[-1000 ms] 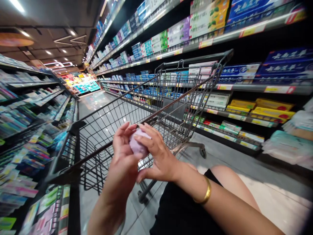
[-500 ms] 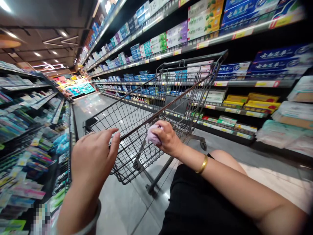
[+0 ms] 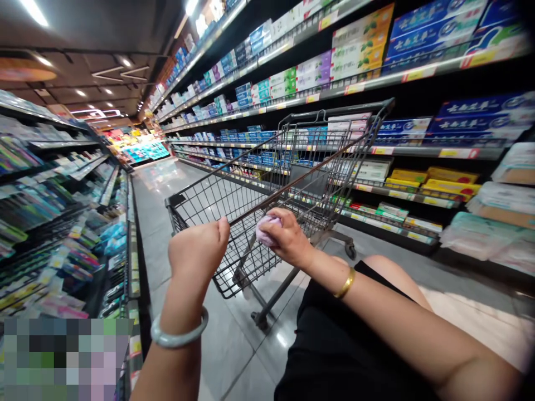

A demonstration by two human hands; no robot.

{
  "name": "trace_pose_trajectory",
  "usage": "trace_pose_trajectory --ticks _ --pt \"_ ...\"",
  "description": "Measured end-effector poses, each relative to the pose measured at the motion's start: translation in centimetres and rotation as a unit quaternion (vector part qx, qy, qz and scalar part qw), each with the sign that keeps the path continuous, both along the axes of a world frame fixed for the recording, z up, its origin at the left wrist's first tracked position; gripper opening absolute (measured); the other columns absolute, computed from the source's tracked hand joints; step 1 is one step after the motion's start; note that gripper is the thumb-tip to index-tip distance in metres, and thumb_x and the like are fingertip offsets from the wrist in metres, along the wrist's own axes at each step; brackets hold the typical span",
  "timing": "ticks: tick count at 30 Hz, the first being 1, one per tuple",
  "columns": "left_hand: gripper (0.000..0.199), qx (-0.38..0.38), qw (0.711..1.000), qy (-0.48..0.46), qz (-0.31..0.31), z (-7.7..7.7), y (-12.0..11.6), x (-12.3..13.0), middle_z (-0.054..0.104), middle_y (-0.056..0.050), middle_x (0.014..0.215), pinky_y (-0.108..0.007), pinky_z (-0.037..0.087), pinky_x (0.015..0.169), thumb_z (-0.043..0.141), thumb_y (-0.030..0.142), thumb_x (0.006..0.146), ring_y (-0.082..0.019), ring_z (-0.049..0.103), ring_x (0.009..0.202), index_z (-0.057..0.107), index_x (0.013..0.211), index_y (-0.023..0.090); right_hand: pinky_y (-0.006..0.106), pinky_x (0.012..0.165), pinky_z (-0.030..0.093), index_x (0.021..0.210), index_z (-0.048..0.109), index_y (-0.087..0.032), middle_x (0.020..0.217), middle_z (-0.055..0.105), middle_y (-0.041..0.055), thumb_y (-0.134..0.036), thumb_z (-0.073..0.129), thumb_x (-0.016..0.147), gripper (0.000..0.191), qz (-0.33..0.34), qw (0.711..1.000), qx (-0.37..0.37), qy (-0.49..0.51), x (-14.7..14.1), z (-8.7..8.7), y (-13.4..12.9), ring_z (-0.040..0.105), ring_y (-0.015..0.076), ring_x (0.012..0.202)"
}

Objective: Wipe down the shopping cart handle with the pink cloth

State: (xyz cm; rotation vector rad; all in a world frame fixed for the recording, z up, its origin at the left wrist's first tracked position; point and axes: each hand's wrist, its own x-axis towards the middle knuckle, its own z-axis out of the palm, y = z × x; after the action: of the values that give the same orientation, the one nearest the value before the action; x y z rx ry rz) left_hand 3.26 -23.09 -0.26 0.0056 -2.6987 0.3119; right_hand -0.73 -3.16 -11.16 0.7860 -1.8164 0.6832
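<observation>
A wire shopping cart (image 3: 251, 189) with a brown top rail stands in front of me, and its basket shows no goods. My right hand (image 3: 288, 236) is closed around a crumpled light purple cloth (image 3: 268, 231) beside the near side of the basket. To the left, my left hand (image 3: 198, 245) is at the cart's near rail, fingers curled and the thumb up against them. Whether it touches the rail or holds anything is hidden by the back of the hand. A pale bangle is on the left wrist, a gold one on the right.
Long shelves (image 3: 309, 97) of boxed goods run along the right side of the aisle. Packed racks (image 3: 45, 195) line the left. Clear-wrapped packages (image 3: 489, 234) are stacked at the right edge. Grey tiled floor (image 3: 234, 356) lies under the cart.
My left hand has moved right and its fingers have curled in from a looser, parted pose. My right hand still holds the cloth. The view has shifted slightly.
</observation>
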Motion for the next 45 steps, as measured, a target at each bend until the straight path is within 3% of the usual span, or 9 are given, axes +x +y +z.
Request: trace_pose_trajectory --ticks 6,12,16,19,25,28,32,38,45 --pt "0.054 0.009 0.999 -0.028 -0.038 0.6 0.0 0.5 0.077 -0.016 0.090 -0.035 0.030 0.059 0.029 0.040 0.101 -0.033 0.071 0.081 0.078 0.095 0.018 0.049 0.109 0.052 0.136 0.050 -0.026 0.131 0.059 0.0134 -0.029 0.064 0.095 0.044 0.078 0.996 -0.039 -0.027 1.7 3.6 -3.5 0.057 0.0256 0.127" --pt "0.058 0.035 0.990 -0.041 -0.129 2.2 -3.0 0.5 0.077 -0.012 0.087 -0.033 0.037 0.066 0.027 0.047 0.102 -0.025 0.068 0.080 0.073 0.079 0.021 0.051 0.108 0.053 0.125 0.056 -0.023 0.128 0.063 0.0137 -0.017 0.063 0.091 0.036 0.108 0.994 0.010 -0.032 2.3 -0.3 -4.1 0.059 0.0263 0.125" --pt "0.062 0.001 0.994 -0.030 -0.104 1.1 -3.5 0.4 0.076 -0.014 0.083 -0.034 0.034 0.066 0.024 0.043 0.101 -0.027 0.067 0.082 0.073 0.073 0.019 0.048 0.111 0.052 0.125 0.064 -0.028 0.140 0.054 0.0121 -0.023 0.065 0.091 0.034 0.057 0.997 -0.024 -0.050 3.0 1.4 -5.2 0.052 0.0266 0.135" --pt "0.065 -0.001 0.999 -0.006 -0.043 -0.1 -2.8 0.4 0.077 -0.016 0.085 -0.035 0.027 0.062 0.020 0.040 0.102 -0.028 0.067 0.080 0.078 0.083 0.017 0.044 0.115 0.050 0.126 0.066 -0.028 0.136 0.055 0.0106 -0.025 0.064 0.094 0.033 0.053 0.998 -0.007 -0.036 2.8 2.5 -5.9 0.052 0.0246 0.134" --pt "0.070 -0.018 0.999 0.039 -0.005 -1.1 -1.4 0.8 0.075 -0.018 0.082 -0.036 0.022 0.062 0.017 0.040 0.103 -0.029 0.066 0.077 0.079 0.082 0.015 0.042 0.106 0.056 0.124 0.067 -0.024 0.124 0.059 0.0114 -0.017 0.066 0.088 0.037 0.063 0.997 0.018 -0.044 3.7 -1.6 -4.8 0.058 0.0232 0.119" --pt "0.072 -0.019 0.999 0.043 0.002 -1.1 -0.8 1.1 0.074 -0.018 0.081 -0.036 0.021 0.062 0.015 0.040 0.103 -0.029 0.063 0.074 0.079 0.083 0.014 0.042 0.109 0.054 0.128 0.065 -0.026 0.127 0.058 0.0105 -0.021 0.065 0.090 0.038 0.061 0.997 0.007 -0.042 4.8 -1.3 -4.7 0.057 0.0230 0.121" --pt "0.071 -0.025 0.998 0.053 -0.010 -1.3 0.2 1.7 0.071 -0.016 0.075 -0.035 0.020 0.061 0.016 0.039 0.104 -0.025 0.058 0.067 0.077 0.078 0.015 0.042 0.118 0.046 0.129 0.063 -0.023 0.125 0.060 0.0103 -0.024 0.060 0.094 0.035 0.086 0.996 0.019 0.000 5.0 -1.1 -4.3 0.055 0.0224 0.125" --pt "0.063 -0.020 0.987 0.143 -0.064 -2.3 2.0 2.3 0.062 -0.012 0.058 -0.035 0.017 0.059 0.027 0.038 0.103 -0.020 0.045 0.055 0.069 0.061 0.018 0.041 0.104 0.054 0.127 0.061 -0.019 0.115 0.061 0.0098 -0.020 0.064 0.087 0.041 0.104 0.994 -0.008 -0.020 5.1 -5.1 -2.3 0.059 0.0227 0.112" --pt "0.055 -0.050 0.966 0.223 -0.121 -2.9 4.3 3.1 0.057 -0.008 0.053 -0.033 0.016 0.057 0.036 0.036 0.104 -0.018 0.039 0.053 0.063 0.059 0.020 0.043 0.102 0.057 0.134 0.047 -0.019 0.114 0.063 0.0119 -0.032 0.063 0.092 0.047 0.167 0.984 -0.053 0.039 5.9 -3.1 -1.1 0.062 0.0241 0.111"
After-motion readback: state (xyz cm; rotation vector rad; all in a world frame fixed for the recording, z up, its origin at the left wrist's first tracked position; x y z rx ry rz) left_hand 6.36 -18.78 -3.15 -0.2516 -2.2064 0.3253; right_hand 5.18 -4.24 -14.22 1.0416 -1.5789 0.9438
